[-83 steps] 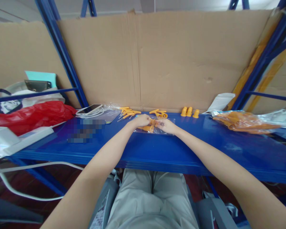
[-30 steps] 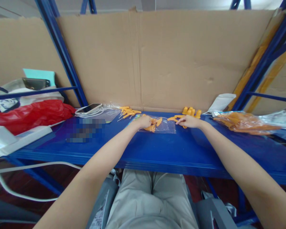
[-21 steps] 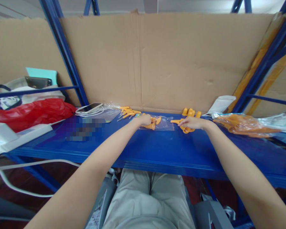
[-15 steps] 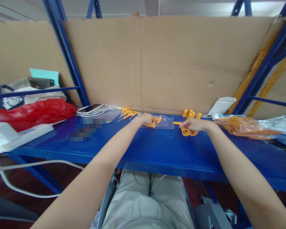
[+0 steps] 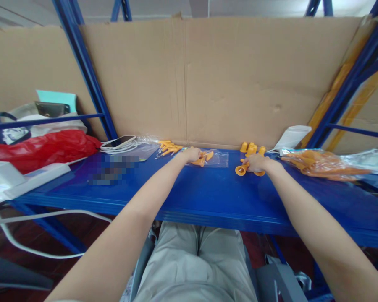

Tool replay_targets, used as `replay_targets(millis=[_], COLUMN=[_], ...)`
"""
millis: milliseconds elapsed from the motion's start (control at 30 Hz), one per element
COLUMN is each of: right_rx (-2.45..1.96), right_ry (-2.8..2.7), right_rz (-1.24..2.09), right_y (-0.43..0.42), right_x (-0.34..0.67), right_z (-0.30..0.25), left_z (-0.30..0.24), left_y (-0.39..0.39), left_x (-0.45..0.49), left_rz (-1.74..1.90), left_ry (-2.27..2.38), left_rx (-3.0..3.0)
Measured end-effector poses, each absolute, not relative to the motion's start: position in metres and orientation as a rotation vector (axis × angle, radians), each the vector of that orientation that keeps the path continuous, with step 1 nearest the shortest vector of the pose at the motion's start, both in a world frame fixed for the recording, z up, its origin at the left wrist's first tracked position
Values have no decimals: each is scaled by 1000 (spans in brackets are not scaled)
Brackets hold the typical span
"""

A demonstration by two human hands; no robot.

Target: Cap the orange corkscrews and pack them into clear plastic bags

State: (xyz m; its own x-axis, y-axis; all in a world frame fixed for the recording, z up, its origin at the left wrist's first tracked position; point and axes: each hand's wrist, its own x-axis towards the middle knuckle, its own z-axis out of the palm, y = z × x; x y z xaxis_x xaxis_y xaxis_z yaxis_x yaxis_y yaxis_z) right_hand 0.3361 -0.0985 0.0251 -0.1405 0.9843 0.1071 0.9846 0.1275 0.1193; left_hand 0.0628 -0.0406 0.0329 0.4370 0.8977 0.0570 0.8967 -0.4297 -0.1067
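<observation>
My left hand (image 5: 192, 154) is closed on the left end of a clear plastic bag (image 5: 222, 160), with several orange plastic pieces (image 5: 203, 159) in or on it. Its fingertips are partly hidden. My right hand (image 5: 255, 161) has its fingers closed round an orange bell-ended piece (image 5: 240, 170), whose round flared end faces me. A second orange flared piece (image 5: 259, 173) shows just below that hand. Behind it stand several orange cup-like pieces (image 5: 252, 148). Left of my left hand lies a pile of orange-handled corkscrews (image 5: 169, 147) with curled metal ends.
A blue table (image 5: 204, 188) backs onto a cardboard wall (image 5: 138, 84) between blue posts. At right lies a plastic bag of orange parts (image 5: 321, 163). Left are a phone (image 5: 121, 142) on a coiled white cable, a red bag (image 5: 47, 144) and a white power strip (image 5: 34, 182).
My right hand has shifted slightly left and closed on an orange piece, whose flared end has moved left. The long orange piece pointing left no longer shows. My left hand stays at the bag.
</observation>
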Motion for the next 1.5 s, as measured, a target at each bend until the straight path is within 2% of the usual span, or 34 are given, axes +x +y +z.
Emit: replay_targets(millis=[267,600,1000,1200,1500], right_rx=[-2197,-1933,-1517,-1501,-1349], right_ry=[-2314,-2319,-2303,-2253,-2268], right_rz=[-245,-280,34,209,295], right_y=[-110,-113,-92,-88,-80], right_x=[329,304,267,255,258], right_z=[39,42,23,21,17], left_z=[16,9,6,8,5], left_y=[-56,-60,-63,-59,-44], left_x=[56,54,53,49,36], left_rz=[-312,-539,-632,-812,-922], left_ry=[-1749,-1797,-1773,-1774,-2176], left_rx=[-2431,-2421,-2451,-2465,-2124])
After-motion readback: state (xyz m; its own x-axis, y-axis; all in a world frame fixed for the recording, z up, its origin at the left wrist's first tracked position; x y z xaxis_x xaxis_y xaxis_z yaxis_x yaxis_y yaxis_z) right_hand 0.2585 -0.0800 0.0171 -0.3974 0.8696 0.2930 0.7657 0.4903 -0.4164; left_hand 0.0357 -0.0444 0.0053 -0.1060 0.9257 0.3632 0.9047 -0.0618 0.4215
